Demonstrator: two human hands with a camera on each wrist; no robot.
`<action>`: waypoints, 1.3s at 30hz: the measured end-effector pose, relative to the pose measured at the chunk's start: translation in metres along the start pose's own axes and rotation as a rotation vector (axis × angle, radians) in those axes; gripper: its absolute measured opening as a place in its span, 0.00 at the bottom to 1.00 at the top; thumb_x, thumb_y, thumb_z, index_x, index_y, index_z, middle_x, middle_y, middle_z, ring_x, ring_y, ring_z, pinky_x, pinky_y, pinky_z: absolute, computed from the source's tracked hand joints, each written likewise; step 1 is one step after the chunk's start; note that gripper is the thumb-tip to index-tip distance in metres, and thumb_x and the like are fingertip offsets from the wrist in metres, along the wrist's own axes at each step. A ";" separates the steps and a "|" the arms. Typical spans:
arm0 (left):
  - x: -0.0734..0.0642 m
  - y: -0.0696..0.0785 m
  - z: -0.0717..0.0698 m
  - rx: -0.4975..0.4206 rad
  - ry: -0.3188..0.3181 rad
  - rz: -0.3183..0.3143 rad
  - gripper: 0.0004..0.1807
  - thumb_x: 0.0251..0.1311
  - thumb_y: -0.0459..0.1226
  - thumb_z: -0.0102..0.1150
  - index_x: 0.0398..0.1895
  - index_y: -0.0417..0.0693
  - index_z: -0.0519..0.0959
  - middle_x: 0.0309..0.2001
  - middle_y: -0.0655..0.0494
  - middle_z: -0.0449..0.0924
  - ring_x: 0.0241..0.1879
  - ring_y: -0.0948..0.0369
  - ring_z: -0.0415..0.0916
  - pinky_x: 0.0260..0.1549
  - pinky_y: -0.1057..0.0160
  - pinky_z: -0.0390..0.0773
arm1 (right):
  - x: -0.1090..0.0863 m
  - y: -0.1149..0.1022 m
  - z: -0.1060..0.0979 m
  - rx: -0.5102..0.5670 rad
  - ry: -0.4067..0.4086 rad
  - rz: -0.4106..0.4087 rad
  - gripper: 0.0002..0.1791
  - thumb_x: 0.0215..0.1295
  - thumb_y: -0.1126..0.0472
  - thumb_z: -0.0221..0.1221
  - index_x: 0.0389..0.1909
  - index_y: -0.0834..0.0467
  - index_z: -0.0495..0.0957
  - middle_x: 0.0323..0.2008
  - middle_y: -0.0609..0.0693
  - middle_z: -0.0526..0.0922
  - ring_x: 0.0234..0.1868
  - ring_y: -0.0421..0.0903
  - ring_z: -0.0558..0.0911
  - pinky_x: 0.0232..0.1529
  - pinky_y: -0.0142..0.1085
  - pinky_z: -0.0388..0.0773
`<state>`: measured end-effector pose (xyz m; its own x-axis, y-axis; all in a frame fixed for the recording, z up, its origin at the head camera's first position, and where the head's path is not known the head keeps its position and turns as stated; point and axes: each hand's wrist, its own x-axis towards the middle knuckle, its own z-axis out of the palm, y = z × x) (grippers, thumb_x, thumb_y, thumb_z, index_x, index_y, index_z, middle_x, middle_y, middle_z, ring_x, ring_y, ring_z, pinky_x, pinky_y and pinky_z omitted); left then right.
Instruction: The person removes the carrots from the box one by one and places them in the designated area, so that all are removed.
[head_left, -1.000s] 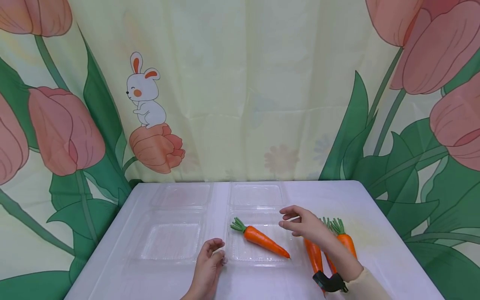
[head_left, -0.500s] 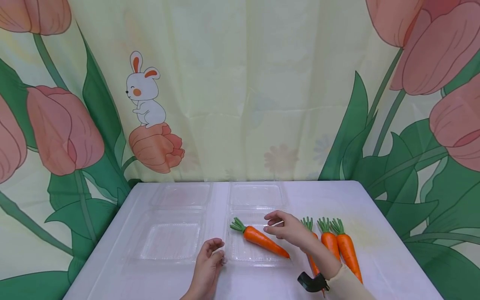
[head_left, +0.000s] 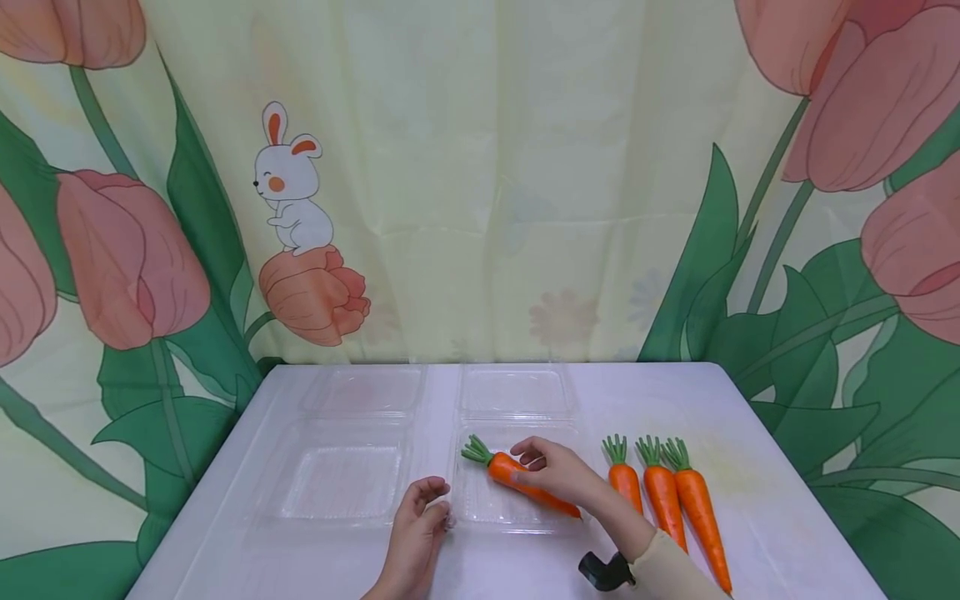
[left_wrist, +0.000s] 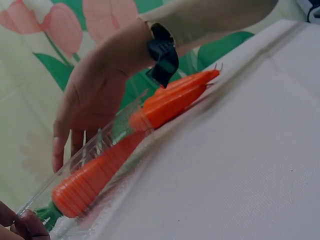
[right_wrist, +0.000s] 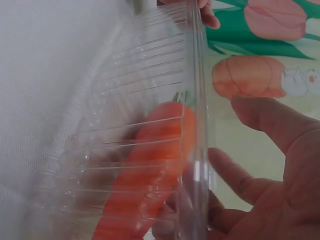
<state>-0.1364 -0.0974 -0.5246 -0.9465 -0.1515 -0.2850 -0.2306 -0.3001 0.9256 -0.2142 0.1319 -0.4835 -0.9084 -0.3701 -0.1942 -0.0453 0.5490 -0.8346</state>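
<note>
An orange carrot with green stubby tops (head_left: 501, 468) lies slantwise in the right-hand clear plastic box (head_left: 487, 528), whose lid (head_left: 513, 393) is folded back. My left hand (head_left: 417, 533) pinches the left edge of this box; in the left wrist view its fingertips (left_wrist: 31, 225) are at the rim beside the carrot's green end. Over the carrot hovers my right hand (head_left: 558, 479), fingers loosely bent, with no visible grip on it. The right wrist view shows its thumb (right_wrist: 270, 117) apart from the carrot (right_wrist: 155, 160), which is seen through the box wall.
Several more carrots (head_left: 697, 508) lie side by side on the white table (head_left: 780, 533) at the right. A second clear plastic box (head_left: 341, 483) stands open at the left. Behind the table hangs a tulip-patterned curtain (head_left: 420, 208).
My right hand has moved left and down from beside the right-hand carrots to above the carrot in the box. The left hand and the boxes stay put.
</note>
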 end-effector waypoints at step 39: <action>0.003 -0.001 0.001 0.006 -0.004 0.016 0.21 0.65 0.22 0.48 0.61 0.37 0.64 0.57 0.47 0.68 0.44 0.59 0.67 0.39 0.65 0.74 | 0.006 0.004 0.033 -0.149 0.097 -0.014 0.28 0.60 0.68 0.68 0.63 0.58 0.74 0.49 0.56 0.82 0.45 0.50 0.79 0.58 0.57 0.79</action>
<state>-0.1389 -0.0962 -0.5262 -0.9510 -0.1523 -0.2689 -0.2166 -0.2921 0.9315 -0.2058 0.1072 -0.5053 -0.9427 -0.3085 -0.1270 -0.1123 0.6520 -0.7498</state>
